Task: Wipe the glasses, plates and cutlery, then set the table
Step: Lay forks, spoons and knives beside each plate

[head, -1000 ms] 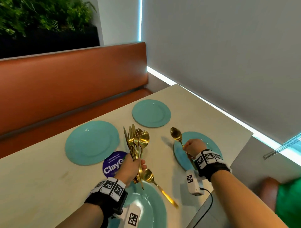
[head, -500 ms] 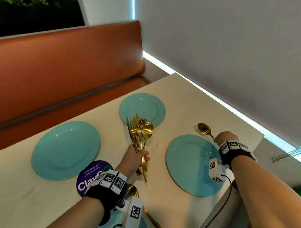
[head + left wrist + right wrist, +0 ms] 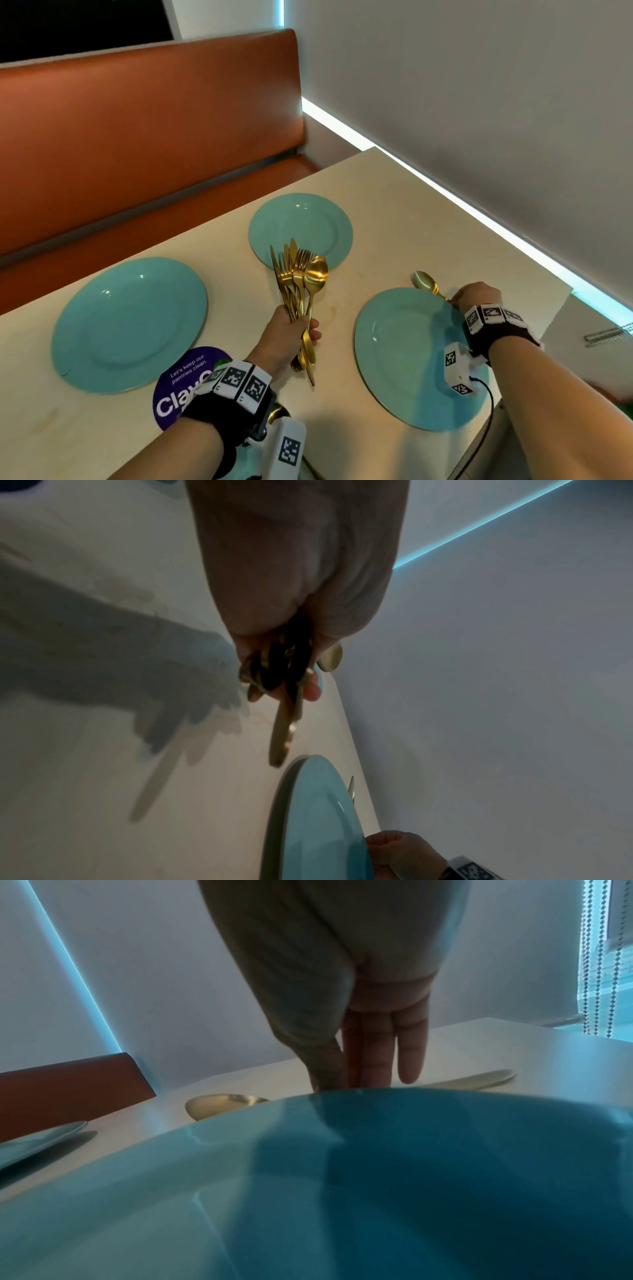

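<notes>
so the right hand [image 3: 476, 296] just carried the gold spoon [image 3: 424, 281] over and laid it on the table right of the plate [image 3: 394, 342], fingers straight and letting go, one setting started, left hand [image 3: 286, 337] still clutching the cutlery bundle [image 3: 299, 277]

You can't see the right hand [image 3: 476, 296] fingertips: near plate [image 3: 308, 1177] rim hides them. Spoon [image 3: 424, 282] handle vanishes under that hand; contact possibly there. Bottom plate [image 3: 253, 460] mostly cut off.
</notes>
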A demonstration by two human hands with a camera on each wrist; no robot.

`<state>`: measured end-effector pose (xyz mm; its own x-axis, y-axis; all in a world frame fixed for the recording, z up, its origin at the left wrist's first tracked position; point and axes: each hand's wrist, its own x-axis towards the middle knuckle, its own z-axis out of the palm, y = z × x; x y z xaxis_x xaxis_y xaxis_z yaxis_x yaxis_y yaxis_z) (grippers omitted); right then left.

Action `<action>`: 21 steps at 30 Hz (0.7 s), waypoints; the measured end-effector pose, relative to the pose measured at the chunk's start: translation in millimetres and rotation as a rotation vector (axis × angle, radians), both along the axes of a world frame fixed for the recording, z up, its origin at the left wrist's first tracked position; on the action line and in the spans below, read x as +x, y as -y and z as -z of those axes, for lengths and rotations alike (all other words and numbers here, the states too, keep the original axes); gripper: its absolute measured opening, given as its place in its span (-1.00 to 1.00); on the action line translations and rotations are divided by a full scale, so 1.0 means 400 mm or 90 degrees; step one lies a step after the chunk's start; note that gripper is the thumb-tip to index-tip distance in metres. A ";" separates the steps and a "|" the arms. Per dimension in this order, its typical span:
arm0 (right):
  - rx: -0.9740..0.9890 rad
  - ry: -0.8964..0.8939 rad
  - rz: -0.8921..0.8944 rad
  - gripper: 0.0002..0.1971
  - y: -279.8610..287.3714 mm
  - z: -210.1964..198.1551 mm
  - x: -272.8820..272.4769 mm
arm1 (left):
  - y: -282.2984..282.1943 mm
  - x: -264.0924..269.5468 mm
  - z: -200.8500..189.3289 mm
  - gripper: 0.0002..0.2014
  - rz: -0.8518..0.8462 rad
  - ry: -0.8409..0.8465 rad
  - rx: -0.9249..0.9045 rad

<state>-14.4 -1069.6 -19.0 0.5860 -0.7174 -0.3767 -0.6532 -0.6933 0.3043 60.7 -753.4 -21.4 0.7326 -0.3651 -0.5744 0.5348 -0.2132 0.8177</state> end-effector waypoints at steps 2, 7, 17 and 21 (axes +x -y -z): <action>-0.001 0.006 0.007 -0.73 0.002 0.003 0.001 | -0.001 -0.002 -0.001 -0.87 0.002 -0.003 -0.002; 0.009 0.011 0.032 -0.74 0.005 0.007 0.003 | -0.004 -0.006 -0.008 -0.89 0.002 -0.010 -0.004; -0.007 -0.031 0.034 -0.79 -0.001 0.010 0.000 | -0.013 -0.009 -0.012 -0.89 -0.003 -0.011 -0.009; -0.001 -0.032 0.037 -0.79 -0.006 0.004 -0.003 | -0.013 -0.015 -0.013 -0.89 -0.004 -0.011 -0.011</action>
<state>-15.7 -1067.0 -20.7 0.5236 -0.7506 -0.4030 -0.6762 -0.6539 0.3394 54.8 -748.0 -16.3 0.7246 -0.3705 -0.5812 0.5507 -0.1959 0.8114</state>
